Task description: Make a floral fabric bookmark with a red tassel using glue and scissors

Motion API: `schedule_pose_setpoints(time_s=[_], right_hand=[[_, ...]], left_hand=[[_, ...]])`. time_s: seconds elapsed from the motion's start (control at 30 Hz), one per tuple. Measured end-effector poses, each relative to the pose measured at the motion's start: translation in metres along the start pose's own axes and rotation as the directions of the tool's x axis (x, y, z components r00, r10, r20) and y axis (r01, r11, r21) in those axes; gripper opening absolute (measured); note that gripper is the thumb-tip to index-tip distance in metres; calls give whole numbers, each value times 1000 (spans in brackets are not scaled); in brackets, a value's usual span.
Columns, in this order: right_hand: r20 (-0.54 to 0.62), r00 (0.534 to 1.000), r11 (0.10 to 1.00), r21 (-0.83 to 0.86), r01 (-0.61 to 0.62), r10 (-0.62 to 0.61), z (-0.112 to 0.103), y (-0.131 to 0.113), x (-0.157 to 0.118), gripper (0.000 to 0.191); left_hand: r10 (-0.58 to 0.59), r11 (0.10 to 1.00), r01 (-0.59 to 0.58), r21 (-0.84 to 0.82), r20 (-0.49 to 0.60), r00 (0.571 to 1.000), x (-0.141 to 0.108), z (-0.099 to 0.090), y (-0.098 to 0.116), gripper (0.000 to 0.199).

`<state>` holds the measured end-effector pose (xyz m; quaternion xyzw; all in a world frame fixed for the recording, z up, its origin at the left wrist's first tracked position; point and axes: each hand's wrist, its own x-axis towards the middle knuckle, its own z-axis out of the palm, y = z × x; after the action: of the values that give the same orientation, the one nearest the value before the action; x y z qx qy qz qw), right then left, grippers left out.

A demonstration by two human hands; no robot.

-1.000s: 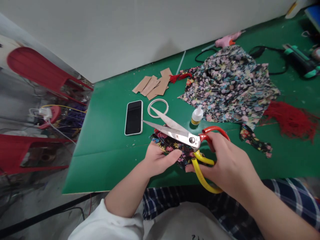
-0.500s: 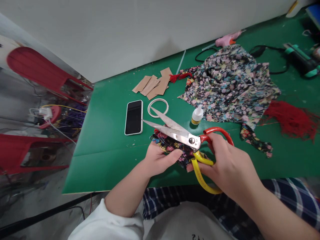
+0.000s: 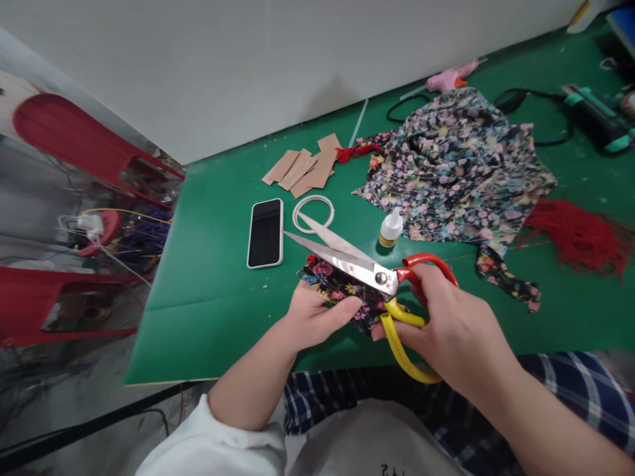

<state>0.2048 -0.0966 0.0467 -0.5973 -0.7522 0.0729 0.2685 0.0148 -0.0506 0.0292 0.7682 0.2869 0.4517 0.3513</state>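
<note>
Near the table's front edge, my left hand (image 3: 320,317) is closed on a small piece of black floral fabric (image 3: 337,291), thumb on top and the other fingers hidden beneath. My right hand (image 3: 456,324) grips a pair of scissors (image 3: 354,268) with one red and one yellow handle. The blades are slightly apart, pointing left, and lie over the fabric's upper edge. Whether the right fingertips also touch the fabric is hard to tell. A small white-capped glue bottle (image 3: 391,228) stands just beyond the scissors. A white ring (image 3: 313,197) lies past the blade tips.
A phone (image 3: 265,235) and brown cardboard pieces (image 3: 307,166) lie on the green table (image 3: 208,277). Larger floral fabric (image 3: 461,172) spreads at the right, beside red thread (image 3: 580,238). Farther back are a pink glue gun (image 3: 451,78) and a black-and-teal tool (image 3: 598,119).
The scissor blades have shifted up slightly, uncovering a little more of the fabric's red flower, and the gap between them has narrowed. My left hand stays in place.
</note>
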Motion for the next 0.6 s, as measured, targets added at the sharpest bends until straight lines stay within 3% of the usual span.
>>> schedule_pose_setpoints(time_s=[0.2, 0.33, 0.6], right_hand=[[55, 996, 987, 139, -77, 70, -12, 0, 2, 53], [16, 1000, 999, 37, -1, 1, -10, 3, 1, 60], [-30, 998, 993, -103, 51, -54, -5, 5, 0, 51]], left_hand=[[-1, 1000, 0, -28, -35, 999, -1, 0, -2, 23], [-40, 999, 40, -18, -46, 998, -4, 0, -4, 15], [-36, 996, 27, -85, -103, 994, -8, -1, -8, 18]])
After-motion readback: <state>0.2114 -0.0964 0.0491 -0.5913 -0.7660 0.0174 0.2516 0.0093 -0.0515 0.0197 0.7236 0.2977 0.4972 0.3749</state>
